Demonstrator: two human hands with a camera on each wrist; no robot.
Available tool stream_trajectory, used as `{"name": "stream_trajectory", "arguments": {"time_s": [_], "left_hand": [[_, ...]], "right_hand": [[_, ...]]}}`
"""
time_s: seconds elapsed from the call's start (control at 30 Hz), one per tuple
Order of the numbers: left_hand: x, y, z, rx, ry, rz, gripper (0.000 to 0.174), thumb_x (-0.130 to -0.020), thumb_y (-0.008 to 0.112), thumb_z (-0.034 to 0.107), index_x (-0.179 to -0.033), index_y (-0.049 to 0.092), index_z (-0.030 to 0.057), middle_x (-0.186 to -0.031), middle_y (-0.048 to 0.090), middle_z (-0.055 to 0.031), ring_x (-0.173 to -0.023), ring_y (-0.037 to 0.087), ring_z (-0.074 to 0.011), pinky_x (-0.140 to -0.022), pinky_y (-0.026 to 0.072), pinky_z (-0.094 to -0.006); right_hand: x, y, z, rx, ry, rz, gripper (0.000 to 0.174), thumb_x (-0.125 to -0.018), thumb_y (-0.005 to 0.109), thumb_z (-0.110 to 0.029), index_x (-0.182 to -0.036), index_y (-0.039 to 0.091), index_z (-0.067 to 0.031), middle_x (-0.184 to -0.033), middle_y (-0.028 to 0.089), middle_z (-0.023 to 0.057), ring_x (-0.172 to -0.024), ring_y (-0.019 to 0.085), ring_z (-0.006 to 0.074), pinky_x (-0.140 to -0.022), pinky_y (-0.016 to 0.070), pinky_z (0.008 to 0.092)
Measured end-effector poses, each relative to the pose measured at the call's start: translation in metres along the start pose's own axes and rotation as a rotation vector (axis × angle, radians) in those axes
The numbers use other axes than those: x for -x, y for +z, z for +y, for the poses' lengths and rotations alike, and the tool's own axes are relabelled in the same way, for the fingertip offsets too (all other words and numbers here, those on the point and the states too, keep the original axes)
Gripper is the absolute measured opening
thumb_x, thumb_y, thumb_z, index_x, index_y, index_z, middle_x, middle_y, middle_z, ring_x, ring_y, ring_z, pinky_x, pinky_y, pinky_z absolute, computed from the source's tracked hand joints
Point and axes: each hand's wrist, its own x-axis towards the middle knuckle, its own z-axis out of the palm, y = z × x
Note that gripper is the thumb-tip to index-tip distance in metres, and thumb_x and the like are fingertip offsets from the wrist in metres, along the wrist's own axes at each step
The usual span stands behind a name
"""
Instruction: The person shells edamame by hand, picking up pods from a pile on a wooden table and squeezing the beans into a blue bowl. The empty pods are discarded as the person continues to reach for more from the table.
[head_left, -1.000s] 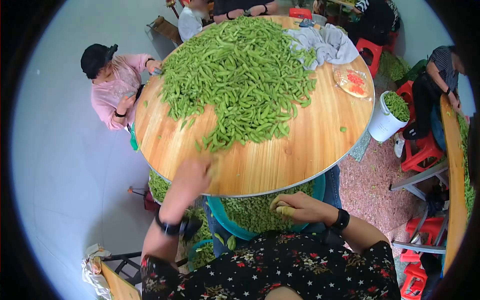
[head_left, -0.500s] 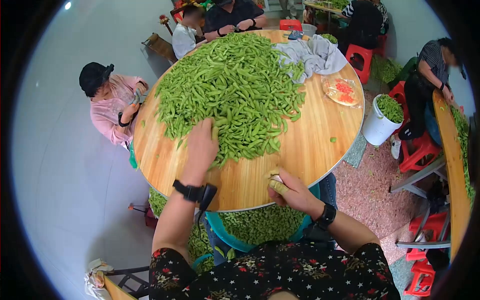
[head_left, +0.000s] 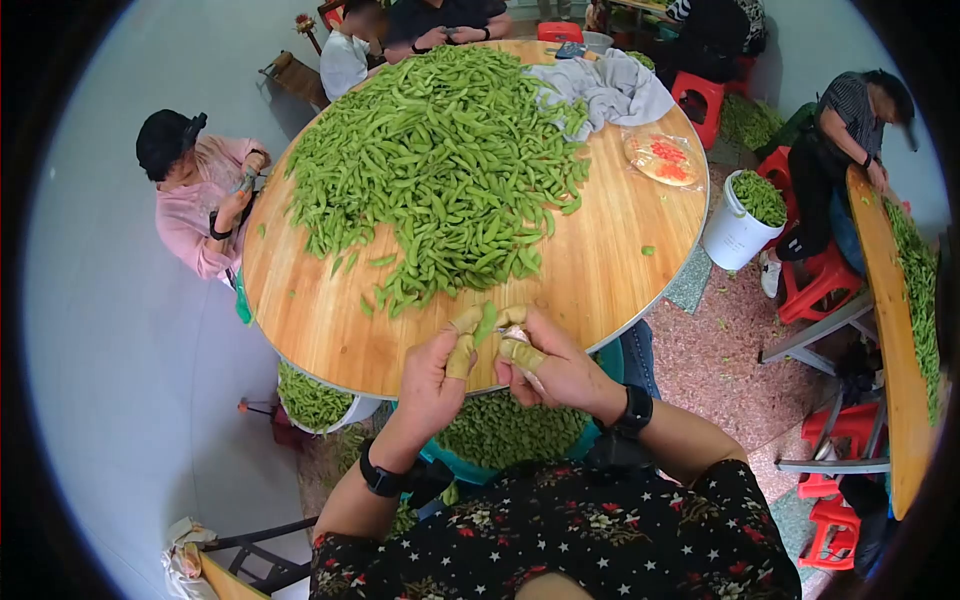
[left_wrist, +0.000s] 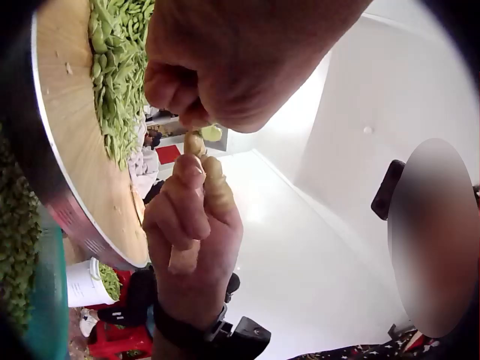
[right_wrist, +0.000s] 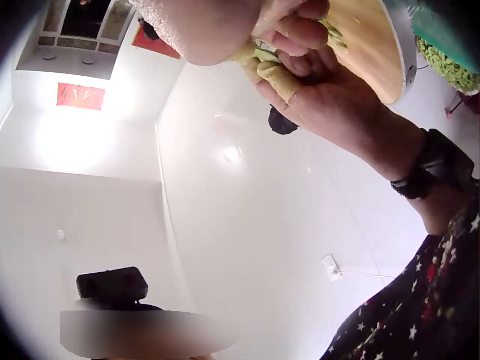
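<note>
A green bean pod is pinched between the thumb and forefinger of my left hand, just over the table's near edge. My right hand is right beside it, its fingertips at the pod. Curled fingers of that hand grip a small tool with a pale handle; most of it is hidden in the palm, and I cannot tell its kind. Yellowish finger covers wrap the thumbs and forefingers. Beyond both hands, a large heap of bean pods covers much of the round wooden table.
Below the table edge stands a teal basin of shelled beans. A grey cloth and a bagged round item lie at the table's right. A white bucket of pods is on the floor. People sit around, one in pink.
My left hand reached into the heap, then drew back with a pod. My right hand rose from over the basin to the table edge, and the two hands came together.
</note>
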Motion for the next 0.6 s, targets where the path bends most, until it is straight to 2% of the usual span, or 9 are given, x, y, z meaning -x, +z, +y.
{"name": "stream_trajectory", "arguments": {"time_s": [0.07,0.3,0.37,0.4,0.47,0.5,0.53,0.57,0.6], "left_hand": [[0.001,0.000,0.004,-0.037,0.077,-0.018,0.034,-0.095,0.048,0.005,-0.127,0.055,0.0005,-0.071,0.052,0.0003,-0.062,0.046,-0.0059,-0.057,0.0393,-0.0212],[0.005,0.001,0.007,-0.065,0.112,-0.003,0.034,-0.093,0.049,0.005,-0.126,0.057,0.0003,-0.070,0.052,-0.0010,-0.061,0.047,-0.0065,-0.057,0.0394,-0.0220],[0.006,-0.001,0.014,-0.121,0.108,-0.015,0.031,-0.089,0.053,0.003,-0.119,0.058,-0.0043,-0.084,0.064,-0.0181,-0.067,0.064,-0.0273,-0.059,0.0475,-0.0328],[0.009,-0.002,0.013,-0.121,0.106,-0.015,0.031,-0.089,0.053,0.003,-0.119,0.058,-0.0043,-0.084,0.064,-0.0181,-0.067,0.064,-0.0273,-0.059,0.0475,-0.0328],[0.019,-0.009,0.010,-0.452,0.447,-0.090,0.032,-0.089,0.054,0.004,-0.119,0.059,-0.0032,-0.079,0.061,-0.0193,-0.062,0.061,-0.0297,-0.056,0.0454,-0.0339],[0.024,-0.008,0.010,-0.449,0.442,-0.096,0.032,-0.089,0.054,0.004,-0.119,0.059,-0.0032,-0.079,0.061,-0.0193,-0.062,0.061,-0.0297,-0.056,0.0454,-0.0339],[0.030,-0.008,0.010,-0.272,0.315,-0.144,0.032,-0.090,0.053,0.005,-0.120,0.059,-0.0021,-0.076,0.059,-0.0159,-0.060,0.059,-0.0259,-0.054,0.0435,-0.0331],[0.037,-0.007,0.010,-0.095,0.189,-0.190,0.032,-0.091,0.053,0.007,-0.122,0.059,-0.0010,-0.072,0.057,-0.0125,-0.058,0.056,-0.0220,-0.053,0.0416,-0.0324],[0.042,-0.001,0.003,-0.092,0.185,-0.196,0.032,-0.091,0.053,0.007,-0.122,0.059,-0.0010,-0.072,0.057,-0.0125,-0.058,0.056,-0.0220,-0.053,0.0416,-0.0324]], "right_hand": [[0.001,0.001,0.000,0.000,-0.002,-0.009,0.021,-0.101,0.038,-0.013,-0.121,0.038,-0.0068,-0.076,0.056,0.0046,-0.047,0.051,0.0095,-0.039,0.0355,0.0220],[0.001,0.003,0.004,0.001,-0.043,-0.013,0.018,-0.101,0.038,-0.013,-0.117,0.039,-0.0065,-0.075,0.054,0.0040,-0.047,0.050,0.0093,-0.040,0.0357,0.0220],[0.003,0.004,0.003,0.006,-0.045,-0.012,0.017,-0.101,0.039,-0.013,-0.116,0.040,-0.0063,-0.074,0.054,0.0039,-0.046,0.049,0.0091,-0.040,0.0354,0.0220],[0.005,0.003,0.003,0.038,-0.066,-0.034,0.015,-0.101,0.040,-0.014,-0.114,0.041,-0.0070,-0.073,0.054,0.0037,-0.045,0.048,0.0088,-0.040,0.0345,0.0220],[0.013,0.000,-0.003,0.068,-0.085,-0.053,0.014,-0.101,0.040,-0.015,-0.113,0.042,-0.0078,-0.072,0.054,0.0035,-0.044,0.046,0.0085,-0.039,0.0336,0.0220],[0.022,0.000,-0.011,0.000,0.015,-0.120,0.017,-0.101,0.041,-0.015,-0.116,0.044,-0.0086,-0.072,0.054,0.0035,-0.044,0.045,0.0076,-0.038,0.0321,0.0212],[0.027,0.001,-0.013,-0.070,0.118,-0.188,0.020,-0.101,0.041,-0.016,-0.120,0.045,-0.0094,-0.071,0.055,0.0036,-0.044,0.045,0.0068,-0.037,0.0306,0.0204],[0.029,0.001,-0.009,-0.078,0.124,-0.185,0.020,-0.101,0.041,-0.016,-0.120,0.045,-0.0094,-0.071,0.055,0.0036,-0.044,0.045,0.0068,-0.037,0.0306,0.0204],[0.030,0.001,-0.005,-0.164,0.209,-0.158,0.021,-0.101,0.041,-0.016,-0.120,0.046,-0.0103,-0.070,0.055,0.0037,-0.042,0.044,0.0069,-0.036,0.0292,0.0202]]}}
